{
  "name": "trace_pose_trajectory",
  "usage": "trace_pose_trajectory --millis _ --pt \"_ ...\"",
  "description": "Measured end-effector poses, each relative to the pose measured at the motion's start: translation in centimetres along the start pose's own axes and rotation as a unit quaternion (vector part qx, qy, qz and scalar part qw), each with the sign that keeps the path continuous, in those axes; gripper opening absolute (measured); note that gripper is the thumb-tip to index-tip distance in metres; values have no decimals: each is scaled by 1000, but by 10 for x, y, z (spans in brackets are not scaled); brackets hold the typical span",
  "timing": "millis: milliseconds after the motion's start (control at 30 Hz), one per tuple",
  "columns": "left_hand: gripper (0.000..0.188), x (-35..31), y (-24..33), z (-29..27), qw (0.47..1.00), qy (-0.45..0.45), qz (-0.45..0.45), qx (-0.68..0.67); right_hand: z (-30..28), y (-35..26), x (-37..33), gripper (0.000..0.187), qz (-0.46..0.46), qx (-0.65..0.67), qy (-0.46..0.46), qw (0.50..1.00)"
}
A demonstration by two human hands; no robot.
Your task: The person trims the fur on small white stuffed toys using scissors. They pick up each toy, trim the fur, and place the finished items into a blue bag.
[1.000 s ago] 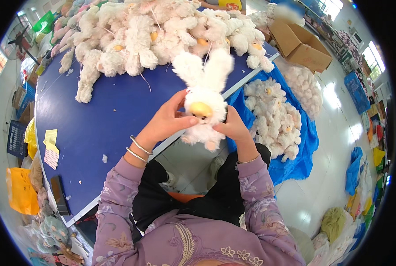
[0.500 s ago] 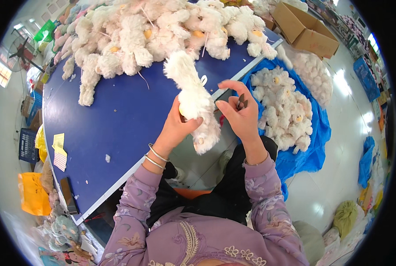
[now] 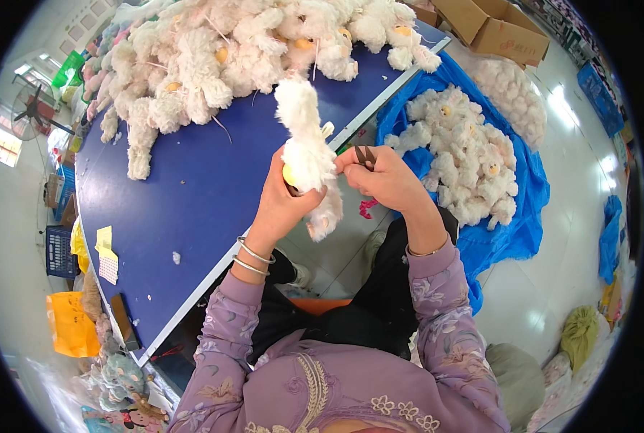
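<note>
My left hand (image 3: 277, 206) is wrapped round the middle of a fluffy white plush toy (image 3: 309, 148). The toy is held lengthwise above the table's edge. A yellow patch shows on it beside my fingers, and a small pale loop sticks out from its right side. My right hand (image 3: 390, 182) is closed, with a small pair of dark thread snips (image 3: 366, 156) tucked in it, blades pointing up. Its thumb and index finger are pinched together at the toy's right side; whether a thread is between them is too small to tell.
White plush toys (image 3: 192, 79) are heaped along the far side of the blue table (image 3: 170, 224). At right, a blue plastic sack (image 3: 527, 216) holds more of them. A cardboard box (image 3: 495, 32) stands behind it. Yellow paper (image 3: 105, 242) lies at the table's left.
My right hand has moved left to the toy, and its spread thumb and index finger have come together. The left hand keeps its hold on the toy. The whole view has shifted slightly.
</note>
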State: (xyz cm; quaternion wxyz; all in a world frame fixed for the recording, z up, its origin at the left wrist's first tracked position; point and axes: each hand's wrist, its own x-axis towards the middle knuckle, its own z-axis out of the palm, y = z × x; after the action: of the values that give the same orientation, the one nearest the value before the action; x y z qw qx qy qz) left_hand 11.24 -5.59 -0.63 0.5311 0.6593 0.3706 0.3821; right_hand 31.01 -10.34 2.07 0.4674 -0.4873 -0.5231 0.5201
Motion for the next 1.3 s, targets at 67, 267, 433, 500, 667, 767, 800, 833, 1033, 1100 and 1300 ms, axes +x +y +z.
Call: trace_pose_trajectory --millis 67,267,433,500,667,767,800,833,1033,1100,1300 --pt "71 -1 2 2 1000 -4 4 20 -2 0 -2 16 6 10 -15 1000" --pt "58 -6 7 9 999 -37 3 7 0 11 -2 11 -75 269 -64 958" --pt "51 -8 6 3 988 -20 -54 -146 -16 13 2 17 -151 419 -104 889" --pt "51 -11 6 -1 985 10 -59 -163 -24 3 2 24 -115 356 72 924" --pt "54 -19 6 -5 975 35 -82 -201 -26 21 5 42 -25 -23 177 984" --pt "54 -22 2 -5 974 36 -94 -202 -10 17 -3 39 -166 -176 83 967" --pt "54 -22 1 -4 975 34 -97 -199 -2 14 -2 28 -201 -155 72 964" --pt "54 -23 0 -4 975 31 -100 -196 2 10 -3 27 -206 -171 49 962" --pt "51 -25 2 2 979 45 -100 -170 14 3 -6 27 -212 -248 -1 945" --pt "51 -25 3 4 982 51 -93 -158 13 7 -3 25 -190 -261 7 946" --pt "52 -26 8 6 986 39 -92 -130 12 6 -1 29 -179 -260 18 949"
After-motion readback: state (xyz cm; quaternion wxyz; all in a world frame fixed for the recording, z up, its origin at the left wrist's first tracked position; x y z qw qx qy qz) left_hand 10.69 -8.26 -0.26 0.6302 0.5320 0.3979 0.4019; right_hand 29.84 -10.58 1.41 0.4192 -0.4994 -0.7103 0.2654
